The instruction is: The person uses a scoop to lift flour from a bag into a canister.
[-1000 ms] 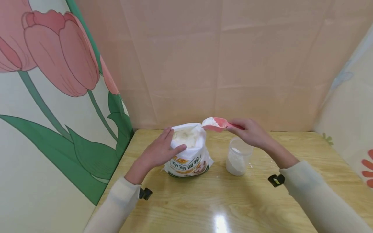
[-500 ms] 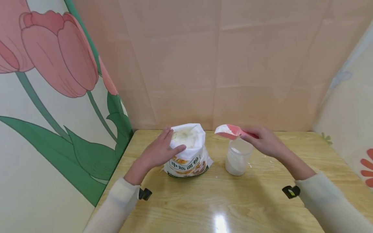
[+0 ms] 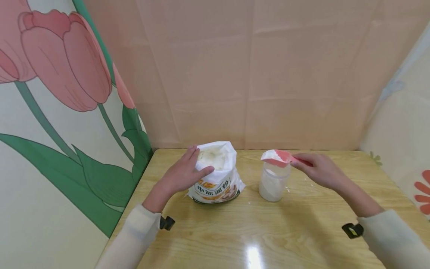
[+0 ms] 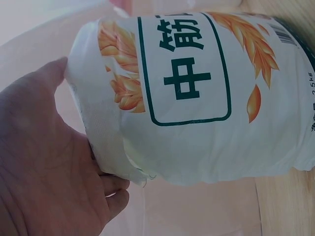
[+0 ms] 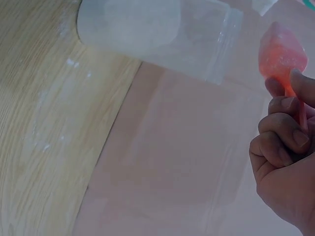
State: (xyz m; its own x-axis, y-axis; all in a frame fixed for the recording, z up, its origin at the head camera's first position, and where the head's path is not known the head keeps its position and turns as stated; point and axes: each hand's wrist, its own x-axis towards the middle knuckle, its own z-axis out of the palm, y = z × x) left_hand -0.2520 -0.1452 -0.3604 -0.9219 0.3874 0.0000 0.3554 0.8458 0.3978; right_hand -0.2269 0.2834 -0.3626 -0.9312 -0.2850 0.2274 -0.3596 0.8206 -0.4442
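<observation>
Flour [image 3: 269,154] is apparently being decanted (tipping seems due), pink scoop [image 3: 283,155] clamped by right hand [image 3: 319,170] above plastic jar [image 3: 271,188], flour bag [image 3: 215,188] steadied by left hand [image 3: 179,175], thumb spread from fingers

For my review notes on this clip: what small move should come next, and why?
Probably the right hand should tip the pink scoop: it holds white powder and appears to be over the clear container, which has room above the powder inside.
</observation>
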